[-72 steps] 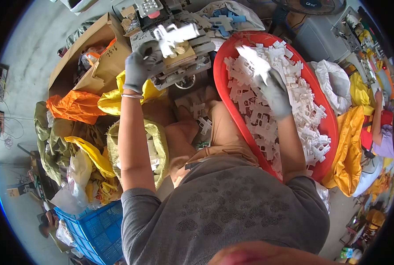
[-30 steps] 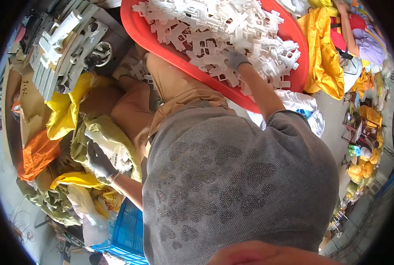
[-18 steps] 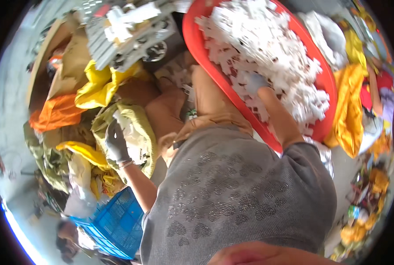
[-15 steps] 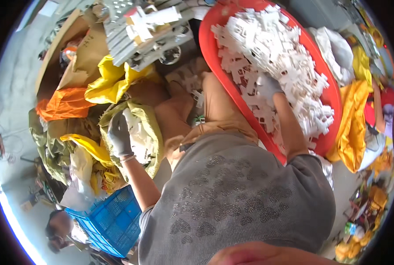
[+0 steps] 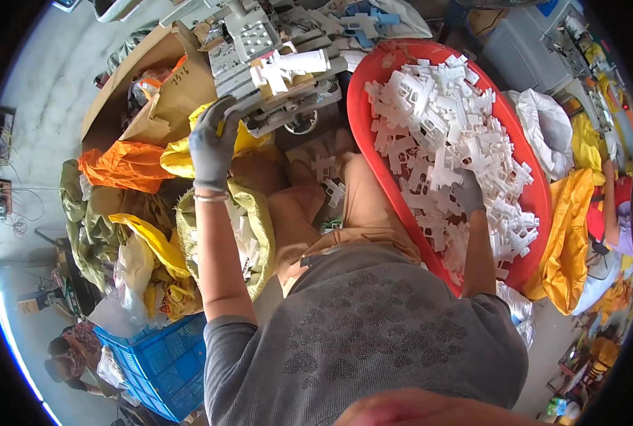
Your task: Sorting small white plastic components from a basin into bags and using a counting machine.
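My left hand (image 5: 212,145), in a grey glove, is raised beside a metal machine (image 5: 249,42), fingers apart and holding nothing visible. A white toy-pistol-shaped plastic part (image 5: 288,69) lies on that machine, just right of the hand. My right hand (image 5: 468,192), also gloved, is inside a red oval tub (image 5: 359,106) heaped with similar white parts. Its fingers are closed on one white toy pistol part (image 5: 441,172); the fingertips are partly hidden. Below my left hand, an olive woven sack (image 5: 261,213) holds more white pieces.
A cardboard box (image 5: 178,92) stands at far left, with orange (image 5: 121,167) and yellow sacks nearby. A blue plastic crate (image 5: 164,366) is at lower left, near another person (image 5: 75,355). Right of the tub lie a white sack (image 5: 543,128) and an orange-yellow sack (image 5: 561,241).
My left hand has risen from the olive sack toward the machine. My right hand has shifted a little toward the right and nearer me in the tub, now on a white part. The view has shifted slightly.
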Demonstrator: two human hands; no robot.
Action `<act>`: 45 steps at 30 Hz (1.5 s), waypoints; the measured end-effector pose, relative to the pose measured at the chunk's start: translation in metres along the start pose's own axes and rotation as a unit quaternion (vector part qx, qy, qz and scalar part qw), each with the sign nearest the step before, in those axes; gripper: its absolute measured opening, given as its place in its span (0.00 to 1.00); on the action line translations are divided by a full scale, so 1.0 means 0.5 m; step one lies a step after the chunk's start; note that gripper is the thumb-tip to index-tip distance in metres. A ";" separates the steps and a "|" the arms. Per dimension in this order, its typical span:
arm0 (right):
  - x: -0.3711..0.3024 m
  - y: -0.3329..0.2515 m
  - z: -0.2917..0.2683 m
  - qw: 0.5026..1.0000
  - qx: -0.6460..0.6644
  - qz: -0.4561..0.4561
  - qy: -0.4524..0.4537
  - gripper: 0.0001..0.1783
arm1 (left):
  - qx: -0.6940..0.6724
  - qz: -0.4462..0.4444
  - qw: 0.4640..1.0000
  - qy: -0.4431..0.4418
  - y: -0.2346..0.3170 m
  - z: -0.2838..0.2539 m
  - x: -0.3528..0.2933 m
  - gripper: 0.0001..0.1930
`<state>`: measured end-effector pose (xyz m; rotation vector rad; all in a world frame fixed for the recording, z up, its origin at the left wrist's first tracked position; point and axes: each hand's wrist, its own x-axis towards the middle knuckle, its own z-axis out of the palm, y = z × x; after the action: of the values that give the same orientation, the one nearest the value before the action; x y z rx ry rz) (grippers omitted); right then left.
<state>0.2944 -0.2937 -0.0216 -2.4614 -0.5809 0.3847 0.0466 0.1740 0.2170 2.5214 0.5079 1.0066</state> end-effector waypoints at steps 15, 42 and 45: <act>0.097 -0.392 -0.085 0.673 0.731 -0.092 -0.064 0.21 | -0.086 -0.024 0.995 -0.033 -0.022 0.039 0.101 0.15; 0.101 -0.674 0.023 0.921 0.130 -0.367 0.024 0.14 | 0.075 -0.484 0.856 0.164 -0.188 -0.239 -0.714 0.14; 0.011 -0.645 0.169 0.907 0.146 -0.368 -0.148 0.14 | 0.147 -0.484 0.856 0.106 -0.245 -0.227 -0.672 0.16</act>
<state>0.1638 -0.0129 0.1017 -1.7388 -1.3997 0.4838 -0.2849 0.1492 0.0433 1.8884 1.8654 0.8002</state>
